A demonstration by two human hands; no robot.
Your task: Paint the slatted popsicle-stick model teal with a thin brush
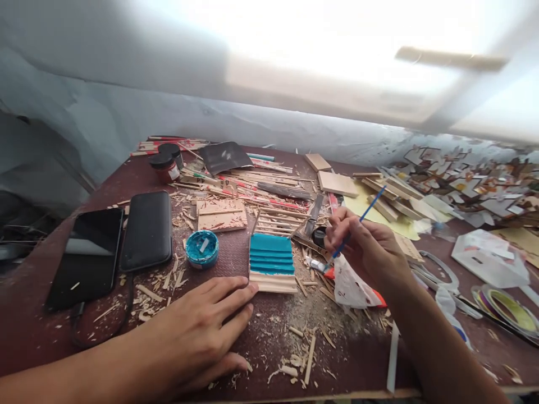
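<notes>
On the tabletop (349, 350), the left hand (214, 320) lies palm-down, fingers loosely extended; the right hand (373, 241) is raised, fingertips pinched. Between them sits a part-blue ridged block (272, 261), near an open paint jar (194, 259); the right hand's pinch holds a blue brush (370, 207).

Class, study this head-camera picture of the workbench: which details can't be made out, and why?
All in the head view:
- Palm of the left hand: hidden by the hand's own back.
- Tip of the blue brush in the right hand: too small to judge its paint.
- Writing on the red jar: too small to read.
- Pile of cut-outs: blurred, cut off by the right edge.
</notes>
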